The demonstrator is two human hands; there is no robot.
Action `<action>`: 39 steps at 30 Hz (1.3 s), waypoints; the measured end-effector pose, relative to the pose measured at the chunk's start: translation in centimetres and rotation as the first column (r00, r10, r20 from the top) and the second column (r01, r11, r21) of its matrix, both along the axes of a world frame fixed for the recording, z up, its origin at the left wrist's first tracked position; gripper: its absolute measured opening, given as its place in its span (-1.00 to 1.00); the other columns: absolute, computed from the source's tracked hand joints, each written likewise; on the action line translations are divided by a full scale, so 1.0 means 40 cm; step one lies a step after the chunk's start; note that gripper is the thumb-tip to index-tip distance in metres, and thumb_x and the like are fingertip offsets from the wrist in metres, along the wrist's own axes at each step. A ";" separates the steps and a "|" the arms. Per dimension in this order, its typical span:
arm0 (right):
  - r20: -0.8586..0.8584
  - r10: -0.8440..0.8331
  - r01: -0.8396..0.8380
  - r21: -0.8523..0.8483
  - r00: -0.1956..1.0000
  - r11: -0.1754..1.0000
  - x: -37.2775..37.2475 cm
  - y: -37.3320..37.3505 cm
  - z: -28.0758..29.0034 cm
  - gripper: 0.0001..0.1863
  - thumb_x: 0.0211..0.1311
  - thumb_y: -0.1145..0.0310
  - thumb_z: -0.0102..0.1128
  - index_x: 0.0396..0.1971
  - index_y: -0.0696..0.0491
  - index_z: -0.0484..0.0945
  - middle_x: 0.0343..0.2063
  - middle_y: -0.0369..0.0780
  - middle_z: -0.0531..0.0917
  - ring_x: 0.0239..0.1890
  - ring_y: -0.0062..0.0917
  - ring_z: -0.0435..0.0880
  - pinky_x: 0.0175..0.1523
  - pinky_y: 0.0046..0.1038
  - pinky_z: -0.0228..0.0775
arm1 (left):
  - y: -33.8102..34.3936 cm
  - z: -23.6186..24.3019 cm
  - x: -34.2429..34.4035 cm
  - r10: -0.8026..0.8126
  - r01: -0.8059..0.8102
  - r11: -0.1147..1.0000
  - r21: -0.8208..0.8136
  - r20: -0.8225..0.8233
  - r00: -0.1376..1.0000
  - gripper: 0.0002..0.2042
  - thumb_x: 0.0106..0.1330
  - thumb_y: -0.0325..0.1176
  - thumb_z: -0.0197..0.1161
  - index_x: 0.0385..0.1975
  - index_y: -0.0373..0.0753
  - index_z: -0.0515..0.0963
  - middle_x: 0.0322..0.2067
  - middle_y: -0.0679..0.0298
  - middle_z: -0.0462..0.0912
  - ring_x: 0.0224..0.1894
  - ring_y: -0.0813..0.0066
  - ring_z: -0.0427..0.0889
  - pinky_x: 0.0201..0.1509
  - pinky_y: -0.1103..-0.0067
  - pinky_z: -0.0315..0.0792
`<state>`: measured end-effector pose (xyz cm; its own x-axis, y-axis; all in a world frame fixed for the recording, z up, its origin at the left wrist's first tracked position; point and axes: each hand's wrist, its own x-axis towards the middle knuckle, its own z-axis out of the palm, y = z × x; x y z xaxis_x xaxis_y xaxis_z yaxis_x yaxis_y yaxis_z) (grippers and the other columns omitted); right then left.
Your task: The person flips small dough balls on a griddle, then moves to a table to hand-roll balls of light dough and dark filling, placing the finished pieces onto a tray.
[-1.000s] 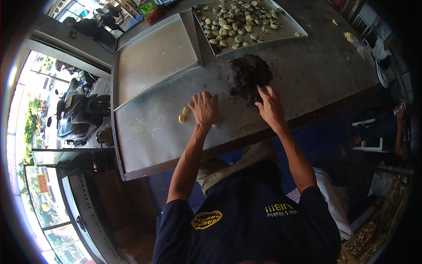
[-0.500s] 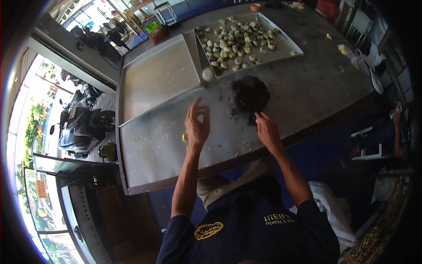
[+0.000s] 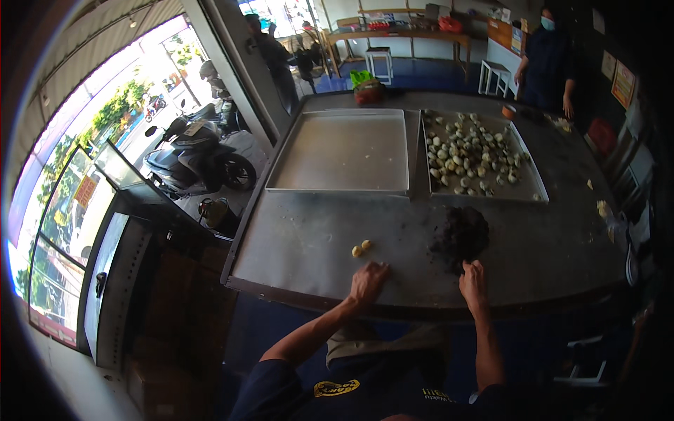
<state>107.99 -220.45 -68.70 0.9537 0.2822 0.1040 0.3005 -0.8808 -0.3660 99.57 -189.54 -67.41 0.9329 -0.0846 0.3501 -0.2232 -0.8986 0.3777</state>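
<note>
A dark, crumbly mass (image 3: 460,237) lies in a heap on the metal table (image 3: 309,231). At its near edge my right hand (image 3: 474,282) is closed, its fingertips pinching a bit of the dark stuff. My left hand (image 3: 368,282) is over the table near its front edge, fingers curled; what they hold, if anything, is hidden. Just beyond it are two small yellowish dough balls (image 3: 361,248). Farther back right, a metal tray (image 3: 526,179) holds many pale round balls with dark smudges (image 3: 477,151). Left of it lies a second, bare metal tray (image 3: 344,151).
A small orange bowl (image 3: 508,111) stands behind the full tray. A red and green bundle (image 3: 366,88) sits at the table's far edge. Crumpled plastic (image 3: 609,214) lies at the right. A person in a mask (image 3: 547,63) stands beyond the table; motorbikes (image 3: 203,151) are parked outside left.
The view has tilted up. My left hand, earlier open and reaching forward, has drawn back and curled. The pale ball blurred near the trays no longer shows there. My right hand stays at the heap.
</note>
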 end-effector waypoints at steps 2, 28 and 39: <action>0.230 -0.012 0.002 0.043 0.973 0.999 0.006 -0.025 -0.041 -0.61 0.12 0.52 0.28 -0.04 0.28 0.46 -0.03 0.07 0.46 0.02 -0.07 0.47 0.02 -0.19 0.43 | -0.035 -0.018 -0.010 -0.005 -0.001 0.996 0.085 0.069 0.998 -0.77 0.27 -0.26 0.19 -0.26 -0.31 0.59 -0.34 0.11 0.63 -0.26 0.19 0.61 -0.21 0.34 0.49; 0.056 -0.072 0.075 -0.042 0.996 0.996 -0.008 -0.071 -0.004 -0.71 0.16 0.59 0.15 -0.10 0.35 0.51 -0.20 0.08 0.48 -0.13 -0.08 0.54 -0.14 -0.24 0.46 | -0.090 0.004 0.138 0.084 -0.101 0.982 0.157 0.112 0.990 -0.56 0.22 -0.10 0.10 -0.05 -0.33 0.40 -0.15 0.10 0.39 0.00 0.18 0.32 0.04 0.24 0.14; 0.117 -0.163 0.144 0.152 0.980 0.978 -0.199 0.016 0.018 -0.57 0.24 0.67 -0.05 0.14 0.29 0.38 0.23 0.13 0.30 0.16 0.00 0.42 0.08 -0.21 0.47 | -0.073 -0.027 0.019 0.239 -0.299 0.905 -0.302 -0.221 0.946 -0.75 0.24 -0.26 0.22 -0.19 -0.26 0.48 -0.16 0.11 0.49 -0.01 0.10 0.36 0.07 0.20 0.18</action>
